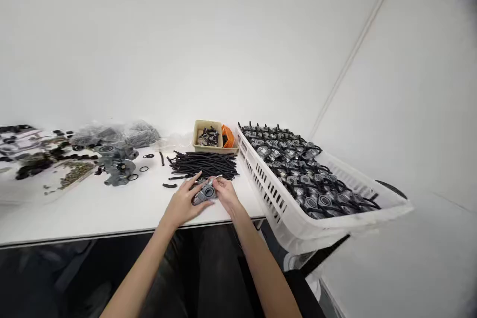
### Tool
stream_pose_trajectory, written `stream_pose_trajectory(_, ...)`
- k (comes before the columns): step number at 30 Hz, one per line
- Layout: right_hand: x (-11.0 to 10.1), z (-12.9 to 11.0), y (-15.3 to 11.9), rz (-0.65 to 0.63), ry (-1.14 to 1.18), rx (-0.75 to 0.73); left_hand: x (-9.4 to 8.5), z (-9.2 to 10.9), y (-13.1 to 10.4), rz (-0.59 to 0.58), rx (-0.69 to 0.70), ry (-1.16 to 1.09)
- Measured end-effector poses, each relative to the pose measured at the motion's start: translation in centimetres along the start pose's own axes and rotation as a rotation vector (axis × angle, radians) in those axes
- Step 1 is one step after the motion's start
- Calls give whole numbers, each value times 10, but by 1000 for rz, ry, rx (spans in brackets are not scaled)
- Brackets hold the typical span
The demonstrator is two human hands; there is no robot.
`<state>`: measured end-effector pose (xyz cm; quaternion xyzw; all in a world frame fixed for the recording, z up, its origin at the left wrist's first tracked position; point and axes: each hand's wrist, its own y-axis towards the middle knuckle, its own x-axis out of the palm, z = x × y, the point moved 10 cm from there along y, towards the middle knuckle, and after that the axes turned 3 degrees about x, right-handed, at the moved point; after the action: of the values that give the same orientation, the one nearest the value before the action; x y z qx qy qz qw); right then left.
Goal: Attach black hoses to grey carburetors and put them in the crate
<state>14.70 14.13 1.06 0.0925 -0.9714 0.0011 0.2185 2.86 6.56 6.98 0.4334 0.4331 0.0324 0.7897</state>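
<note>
Carburetor (208,192), grey and metal, sits low over the near edge of the white table (112,213), straight in front of the seated person, its round bore turned up toward the wearer. From where I stand, the left hand (183,202) has it grasped, thumb along the near side and fingers spread over the far side. The right hand (226,196) is against the carburetor's right side with its fingertips drawn together; a thin pale sliver shows by them, and I cannot tell whether they pinch that or the metal body.

Just beyond the hands lies a heap of black rubber hoses (203,163), with a short hose piece (170,186) apart on its left. Behind the heap stands a cream bin (199,126) of small metal parts (208,136), an orange basket (228,137) beside it. To the right, a white slotted crate (261,179) carries rows of carburetors fitted with black hoses. Over to the left I see a cluster of grey carburetor bodies (115,163), black rings (143,169) near it, and clear plastic bags (141,133) behind.
</note>
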Motion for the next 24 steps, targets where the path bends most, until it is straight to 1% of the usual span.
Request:
stream_pose_trajectory(4,1,-4,-3,-18,-22,-34,1,3,0,16,35,1)
stream_pose_trajectory(9,1,-6,-5,12,-79,-59,-1,5,1,36,39,59)
stream_pose_trajectory(11,-2,-6,-6,47,-125,-72,-1,4,1,38,29,103)
stream_pose_trajectory(12,-7,-9,-8,100,-160,-98,-2,4,1,41,22,123)
stream_pose_trajectory(13,-14,-16,-11,183,-208,-150,-3,3,1,44,13,139)
stream_pose_trajectory(15,-25,-43,-26,397,-353,-331,-4,3,1,48,7,152)
stream_pose_trajectory(16,-24,-61,-36,488,-439,-441,-4,3,1,44,13,152)
stream_pose_trajectory(17,-16,-77,-44,536,-524,-545,-3,4,1,38,22,149)
stream_pose_trajectory(18,-1,-91,-48,528,-599,-624,-2,5,1,30,34,146)
stream_pose_trajectory(19,20,-100,-47,455,-666,-670,0,5,1,27,42,141)
stream_pose_trajectory(20,47,-104,-42,321,-733,-685,0,4,1,30,45,134)
stream_pose_trajectory(21,77,-102,-34,158,-806,-675,1,3,0,34,38,124)
stream_pose_trajectory(22,108,-94,-28,-18,-893,-654,3,1,0,34,24,111)
stream_pose_trajectory(23,134,-81,-23,-162,-985,-628,4,-2,0,28,8,100)
stream_pose_trajectory(24,151,-68,-18,-222,-1047,-604,6,-4,-1,16,-9,91)
